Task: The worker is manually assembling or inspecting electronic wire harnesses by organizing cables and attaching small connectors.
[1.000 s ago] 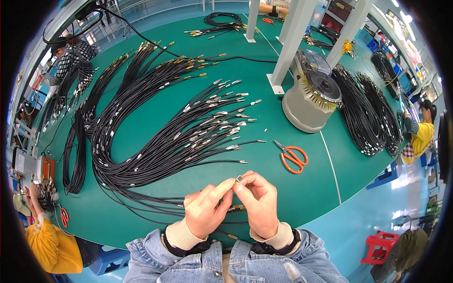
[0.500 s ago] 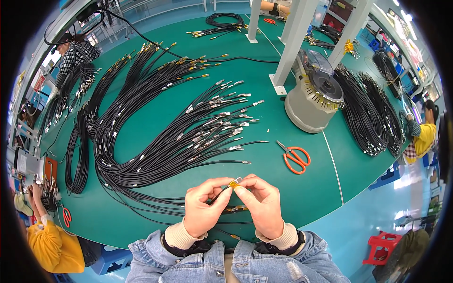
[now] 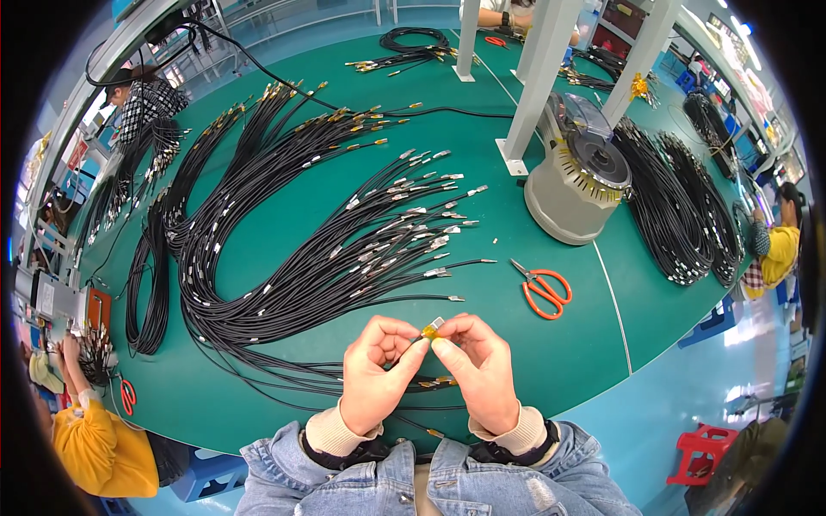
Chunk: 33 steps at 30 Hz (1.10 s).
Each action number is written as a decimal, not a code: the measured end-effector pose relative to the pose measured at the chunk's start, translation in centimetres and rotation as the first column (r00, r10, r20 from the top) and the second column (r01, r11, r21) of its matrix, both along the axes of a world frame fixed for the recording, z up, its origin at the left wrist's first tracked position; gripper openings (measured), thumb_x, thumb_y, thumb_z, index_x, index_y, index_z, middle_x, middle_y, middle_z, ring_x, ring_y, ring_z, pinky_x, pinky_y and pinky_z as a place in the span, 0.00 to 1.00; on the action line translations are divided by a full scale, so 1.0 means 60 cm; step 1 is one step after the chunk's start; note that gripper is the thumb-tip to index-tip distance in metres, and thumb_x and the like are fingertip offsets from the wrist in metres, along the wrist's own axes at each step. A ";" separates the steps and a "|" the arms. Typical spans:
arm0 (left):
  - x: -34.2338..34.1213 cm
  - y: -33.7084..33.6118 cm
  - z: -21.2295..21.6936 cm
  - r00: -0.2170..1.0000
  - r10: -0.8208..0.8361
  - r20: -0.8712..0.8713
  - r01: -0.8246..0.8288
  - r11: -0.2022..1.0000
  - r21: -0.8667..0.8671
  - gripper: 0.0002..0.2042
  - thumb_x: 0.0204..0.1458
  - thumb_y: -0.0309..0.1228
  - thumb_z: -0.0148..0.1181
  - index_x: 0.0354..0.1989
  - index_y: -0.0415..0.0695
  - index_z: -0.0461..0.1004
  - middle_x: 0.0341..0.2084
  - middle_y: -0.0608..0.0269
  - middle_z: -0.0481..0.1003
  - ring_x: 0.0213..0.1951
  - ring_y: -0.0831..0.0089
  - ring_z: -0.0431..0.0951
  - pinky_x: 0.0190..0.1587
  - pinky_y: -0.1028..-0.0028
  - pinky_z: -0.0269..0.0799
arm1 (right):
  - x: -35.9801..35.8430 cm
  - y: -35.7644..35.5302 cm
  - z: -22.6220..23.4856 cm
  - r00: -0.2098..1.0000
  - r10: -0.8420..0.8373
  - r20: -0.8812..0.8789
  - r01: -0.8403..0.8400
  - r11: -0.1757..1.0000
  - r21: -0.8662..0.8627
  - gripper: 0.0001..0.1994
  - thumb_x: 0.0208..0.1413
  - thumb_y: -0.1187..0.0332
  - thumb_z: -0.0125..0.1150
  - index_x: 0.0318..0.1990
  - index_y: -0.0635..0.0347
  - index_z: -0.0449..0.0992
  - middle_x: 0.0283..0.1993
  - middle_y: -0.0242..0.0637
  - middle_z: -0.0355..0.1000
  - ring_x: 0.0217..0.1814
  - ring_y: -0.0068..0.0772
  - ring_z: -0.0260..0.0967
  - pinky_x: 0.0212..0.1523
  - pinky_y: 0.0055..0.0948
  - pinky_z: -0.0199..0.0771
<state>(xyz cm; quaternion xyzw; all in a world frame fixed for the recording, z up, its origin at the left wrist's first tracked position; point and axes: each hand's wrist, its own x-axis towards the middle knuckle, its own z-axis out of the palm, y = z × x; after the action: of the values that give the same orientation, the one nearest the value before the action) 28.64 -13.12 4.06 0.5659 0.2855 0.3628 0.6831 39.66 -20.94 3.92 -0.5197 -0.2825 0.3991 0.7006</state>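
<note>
Between my two hands, close to the table's near edge, is the end of a black cable with a silver metal connector and yellow tape (image 3: 432,328) around it. My left hand (image 3: 379,365) pinches the cable just behind the connector. My right hand (image 3: 478,365) has thumb and index finger closed on the yellow tape. The fingers hide most of the cable end. Beneath and beside my hands lie more cable ends with yellow-wrapped tips (image 3: 434,383). A large bundle of black cables (image 3: 344,267) with silver ends fans out ahead of my left hand.
Orange-handled scissors (image 3: 545,294) lie right of my hands on the green table (image 3: 490,310). Beyond them stands a grey round tape dispenser (image 3: 575,185) beside white posts (image 3: 535,103). More cable coils (image 3: 667,206) lie at right. Co-workers sit around, one in a yellow top (image 3: 99,447).
My fingers have shifted slightly on the cable end, and the yellow tape now shows more around the connector. The whole view has moved a little.
</note>
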 end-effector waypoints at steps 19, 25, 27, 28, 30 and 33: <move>-0.006 -0.005 -0.007 0.991 -0.014 -0.131 0.031 0.991 0.132 0.04 0.57 0.24 0.53 0.32 0.36 0.69 0.14 0.66 0.71 0.12 0.87 0.62 0.13 0.85 0.53 | -0.002 0.001 -0.006 1.000 -0.006 0.013 0.006 1.000 0.000 0.03 0.55 0.76 0.57 0.35 0.67 0.73 0.36 0.33 0.70 0.39 0.21 0.67 0.43 0.22 0.67; -0.004 -0.009 -0.015 0.993 0.029 -0.113 -0.001 0.972 0.234 0.04 0.57 0.24 0.52 0.32 0.37 0.69 0.14 0.67 0.70 0.12 0.88 0.61 0.14 0.85 0.52 | 0.000 -0.003 -0.010 1.000 -0.010 0.006 0.010 1.000 -0.010 0.03 0.55 0.76 0.57 0.34 0.67 0.73 0.36 0.32 0.70 0.38 0.21 0.67 0.42 0.21 0.67; -0.007 -0.007 -0.008 0.991 0.012 -0.137 0.018 0.976 0.218 0.04 0.57 0.25 0.53 0.32 0.36 0.69 0.13 0.67 0.71 0.13 0.87 0.63 0.15 0.84 0.54 | 0.001 -0.002 -0.010 1.000 -0.011 0.015 0.011 1.000 -0.004 0.03 0.55 0.76 0.57 0.34 0.67 0.73 0.35 0.32 0.71 0.38 0.20 0.67 0.41 0.20 0.67; -0.009 -0.006 -0.003 0.987 -0.005 -0.158 0.037 0.979 0.201 0.05 0.57 0.25 0.54 0.32 0.36 0.70 0.13 0.67 0.71 0.14 0.87 0.64 0.16 0.84 0.56 | 0.002 -0.003 -0.010 1.000 -0.012 0.015 0.012 1.000 -0.004 0.03 0.55 0.76 0.57 0.34 0.67 0.73 0.35 0.32 0.71 0.38 0.20 0.67 0.41 0.20 0.67; -0.011 -0.002 -0.001 0.984 -0.023 -0.178 0.056 0.981 0.183 0.05 0.56 0.26 0.54 0.32 0.36 0.70 0.13 0.67 0.72 0.16 0.87 0.66 0.17 0.83 0.58 | 0.004 -0.004 -0.009 1.000 -0.015 0.028 0.016 1.000 -0.012 0.03 0.55 0.77 0.57 0.34 0.67 0.73 0.35 0.32 0.70 0.37 0.20 0.67 0.41 0.21 0.67; -0.013 0.006 -0.005 0.979 -0.119 -0.163 0.147 0.974 0.170 0.06 0.59 0.27 0.51 0.32 0.37 0.69 0.13 0.68 0.69 0.12 0.88 0.59 0.14 0.85 0.51 | 0.005 -0.003 -0.010 0.999 -0.016 0.043 0.017 1.000 -0.012 0.03 0.55 0.77 0.57 0.33 0.68 0.73 0.35 0.33 0.70 0.37 0.21 0.66 0.42 0.21 0.67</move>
<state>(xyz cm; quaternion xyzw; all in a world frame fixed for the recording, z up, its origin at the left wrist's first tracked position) 27.88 -12.78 3.79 0.6695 0.2638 0.2965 0.6279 39.99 -21.14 3.31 -0.5349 -0.2906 0.3837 0.6944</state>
